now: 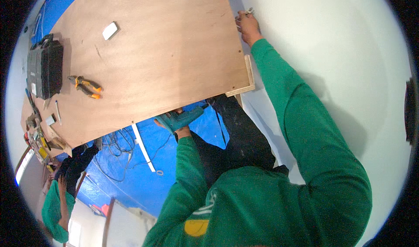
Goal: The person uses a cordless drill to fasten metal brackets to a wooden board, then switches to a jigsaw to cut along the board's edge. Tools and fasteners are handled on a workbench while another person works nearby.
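My left hand (182, 131) is wrapped round a teal power drill (185, 118), held low beside the near edge of the wooden tabletop (166, 51). Its cord trails away across the blue sheeting. Stretched far forward, my right hand (248, 28) is at the tabletop's right edge, close to the white wall. The fingers are curled, and a small pale object (250, 10) shows at their tips; its kind is too small to make out.
On the tabletop lie orange-handled pliers (85, 86), a white block (110, 30), a pen (58, 112) and a black tool case (45, 68). Assorted tools (37, 138) crowd the left end. A person (56, 207) in green is beyond. Blue sheeting (118, 190) and loose cables (118, 144) cover the floor.
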`<state>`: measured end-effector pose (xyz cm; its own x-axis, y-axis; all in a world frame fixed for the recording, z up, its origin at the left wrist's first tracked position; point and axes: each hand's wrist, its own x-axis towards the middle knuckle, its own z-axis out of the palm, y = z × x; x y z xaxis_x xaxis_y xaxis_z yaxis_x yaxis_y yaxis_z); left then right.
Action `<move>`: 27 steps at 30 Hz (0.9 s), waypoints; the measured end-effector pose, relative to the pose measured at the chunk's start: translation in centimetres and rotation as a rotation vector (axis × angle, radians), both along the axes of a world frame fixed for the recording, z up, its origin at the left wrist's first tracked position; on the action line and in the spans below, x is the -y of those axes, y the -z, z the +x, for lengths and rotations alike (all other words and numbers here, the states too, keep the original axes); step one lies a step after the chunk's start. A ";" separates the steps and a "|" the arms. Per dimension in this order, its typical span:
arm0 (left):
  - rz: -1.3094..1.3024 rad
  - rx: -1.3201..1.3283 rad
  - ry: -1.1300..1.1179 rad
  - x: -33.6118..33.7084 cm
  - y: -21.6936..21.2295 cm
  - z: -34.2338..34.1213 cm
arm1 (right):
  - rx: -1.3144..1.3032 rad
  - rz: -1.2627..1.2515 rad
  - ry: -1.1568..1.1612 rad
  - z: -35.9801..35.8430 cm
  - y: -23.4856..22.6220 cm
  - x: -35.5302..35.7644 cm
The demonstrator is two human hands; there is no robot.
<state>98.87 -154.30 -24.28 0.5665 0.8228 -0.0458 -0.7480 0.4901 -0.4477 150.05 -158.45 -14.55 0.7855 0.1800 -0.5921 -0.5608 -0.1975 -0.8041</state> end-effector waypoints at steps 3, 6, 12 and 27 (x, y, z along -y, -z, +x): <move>0.344 -0.530 0.007 0.8 -0.5 2.0 | 0.069 -0.065 -0.067 0.7 1.5 -0.5; -0.124 -1.224 -0.002 1.4 -1.4 4.3 | 0.007 -0.068 -0.041 1.3 4.1 -0.5; -0.157 -1.229 0.185 0.5 -0.6 8.3 | 0.213 -0.096 -0.157 3.8 6.3 -1.4; -0.076 -1.214 0.411 -0.1 0.4 9.7 | 0.413 -0.076 -0.113 4.5 7.7 -4.1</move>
